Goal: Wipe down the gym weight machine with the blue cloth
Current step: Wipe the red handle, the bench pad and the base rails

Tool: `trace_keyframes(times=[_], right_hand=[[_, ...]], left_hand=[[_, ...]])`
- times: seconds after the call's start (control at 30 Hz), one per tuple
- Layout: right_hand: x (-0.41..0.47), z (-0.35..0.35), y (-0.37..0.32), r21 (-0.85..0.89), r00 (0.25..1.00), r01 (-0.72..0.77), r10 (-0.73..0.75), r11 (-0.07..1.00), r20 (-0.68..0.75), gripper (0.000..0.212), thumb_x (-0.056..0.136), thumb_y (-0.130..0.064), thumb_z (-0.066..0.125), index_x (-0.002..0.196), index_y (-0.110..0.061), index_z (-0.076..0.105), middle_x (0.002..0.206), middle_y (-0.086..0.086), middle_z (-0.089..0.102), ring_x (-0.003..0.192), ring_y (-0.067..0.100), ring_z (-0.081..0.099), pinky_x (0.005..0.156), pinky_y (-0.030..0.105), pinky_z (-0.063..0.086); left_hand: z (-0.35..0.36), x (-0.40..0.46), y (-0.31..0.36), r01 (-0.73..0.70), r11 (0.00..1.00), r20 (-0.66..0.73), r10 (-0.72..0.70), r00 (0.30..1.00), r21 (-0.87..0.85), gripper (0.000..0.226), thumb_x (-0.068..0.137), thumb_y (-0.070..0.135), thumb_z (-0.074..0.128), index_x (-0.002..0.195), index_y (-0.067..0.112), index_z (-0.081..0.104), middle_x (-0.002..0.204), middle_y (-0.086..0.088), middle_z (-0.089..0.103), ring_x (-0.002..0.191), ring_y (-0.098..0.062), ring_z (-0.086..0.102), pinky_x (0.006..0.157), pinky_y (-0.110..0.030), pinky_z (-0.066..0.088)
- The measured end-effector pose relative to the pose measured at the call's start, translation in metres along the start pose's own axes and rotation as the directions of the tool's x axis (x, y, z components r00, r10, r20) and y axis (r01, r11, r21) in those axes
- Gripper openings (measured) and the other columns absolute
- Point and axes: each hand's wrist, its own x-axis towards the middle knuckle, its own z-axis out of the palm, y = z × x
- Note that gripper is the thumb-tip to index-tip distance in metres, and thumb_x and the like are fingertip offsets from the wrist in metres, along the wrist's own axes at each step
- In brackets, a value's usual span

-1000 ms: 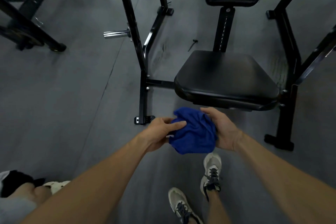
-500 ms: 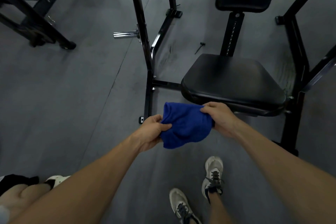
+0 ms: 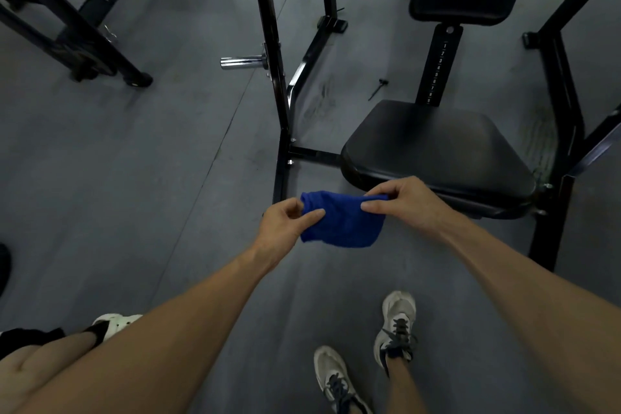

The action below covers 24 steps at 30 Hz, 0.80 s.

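We held the soft, floppy blue cloth up in the air, our left hand pinching its nine o'clock corner and our right hand pinching its two o'clock corner. It looked light and bendy. The padded black seat sat at one o'clock, not yet touched.

Both forearms were bare to the edge of the frame, with no sleeves, watch or rings showing on the left hand or the right hand. At the bottom centre of the frame, the person wore pale grey-white trainers, the left trainer and the right trainer, both scuffed, with dark navy laces and dark tongues. The ankles above them were bare.
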Motion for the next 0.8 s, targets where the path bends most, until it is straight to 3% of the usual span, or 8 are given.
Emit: trace_keyframes(times=[0.07,0.17,0.27,0.37,0.47,0.57,0.7,0.8], right_hand=[[0.001,-0.001,-0.002,-0.065,0.997,0.028,-0.032,0.998,-0.065,0.007,0.085,-0.020,0.077,0.089,-0.026,0.078,0.081,-0.012,0.072,0.080,-0.008,0.065,0.071,0.011,0.047],[0.006,0.001,0.001,-0.095,0.986,0.037,-0.052,0.995,-0.159,0.010,0.086,-0.020,0.077,0.094,-0.024,0.078,0.081,-0.016,0.067,0.076,-0.013,0.061,0.065,0.008,0.044],[0.012,0.003,0.009,-0.058,0.974,0.030,-0.042,0.998,-0.224,0.013,0.085,-0.024,0.078,0.097,-0.023,0.079,0.086,-0.012,0.073,0.083,-0.004,0.065,0.072,0.013,0.047],[0.016,0.006,0.013,-0.062,0.975,0.012,-0.025,0.998,-0.221,0.014,0.086,-0.023,0.077,0.099,-0.023,0.079,0.089,-0.011,0.074,0.087,0.001,0.066,0.072,0.014,0.047],[0.021,0.006,0.016,-0.082,0.975,0.008,-0.025,0.997,-0.219,0.015,0.086,-0.020,0.076,0.101,-0.023,0.078,0.089,-0.013,0.073,0.088,-0.001,0.065,0.070,0.010,0.044],[0.024,0.004,0.016,-0.079,0.970,0.010,-0.029,0.997,-0.240,0.016,0.086,-0.020,0.077,0.102,-0.023,0.078,0.089,-0.013,0.073,0.089,-0.001,0.064,0.072,0.010,0.043],[0.028,0.000,0.017,-0.086,0.965,0.012,-0.034,0.996,-0.261,0.014,0.088,-0.016,0.074,0.099,-0.024,0.077,0.083,-0.012,0.071,0.080,-0.001,0.064,0.069,0.011,0.042],[0.031,-0.001,0.019,-0.086,0.957,-0.003,-0.022,0.996,-0.290,0.016,0.087,-0.011,0.075,0.099,-0.021,0.077,0.084,-0.012,0.070,0.081,0.000,0.063,0.070,0.010,0.044]], left_hand=[[-0.002,0.004,-0.007,-0.043,0.986,-0.061,0.053,0.997,0.159,0.040,0.090,0.033,0.074,0.088,-0.005,0.064,0.090,-0.020,0.065,0.083,-0.023,0.069,0.071,-0.028,0.059],[-0.003,0.004,-0.008,-0.067,0.950,-0.140,0.114,0.984,0.303,0.033,0.095,0.035,0.068,0.087,0.003,0.068,0.096,-0.004,0.058,0.081,-0.012,0.060,0.064,-0.011,0.049],[0.004,0.005,-0.008,-0.074,0.959,-0.183,0.127,0.975,0.274,0.025,0.098,0.030,0.066,0.092,0.006,0.069,0.102,0.001,0.049,0.081,-0.007,0.054,0.064,-0.010,0.048],[0.009,0.008,-0.010,-0.102,0.962,-0.185,0.152,0.971,0.254,0.013,0.099,0.024,0.063,0.097,0.012,0.068,0.107,-0.007,0.055,0.085,-0.012,0.059,0.073,-0.016,0.054],[0.011,0.009,-0.010,-0.116,0.975,-0.181,0.152,0.972,0.192,0.008,0.101,0.013,0.059,0.101,0.016,0.067,0.093,-0.011,0.064,0.077,-0.015,0.062,0.066,-0.020,0.054],[0.012,0.011,-0.012,-0.091,0.988,-0.171,0.111,0.979,0.123,0.007,0.100,0.011,0.059,0.102,0.012,0.066,0.082,-0.016,0.055,0.069,-0.015,0.052,0.060,-0.016,0.046],[0.015,0.012,-0.011,-0.083,0.995,-0.142,0.089,0.986,0.048,0.014,0.102,0.013,0.058,0.102,0.024,0.065,0.094,-0.021,0.066,0.081,-0.024,0.062,0.066,-0.016,0.048],[0.019,0.016,-0.008,-0.055,0.998,-0.151,0.057,0.987,0.022,0.018,0.102,0.011,0.057,0.099,0.028,0.064,0.101,-0.017,0.067,0.089,-0.018,0.064,0.070,-0.022,0.054]])
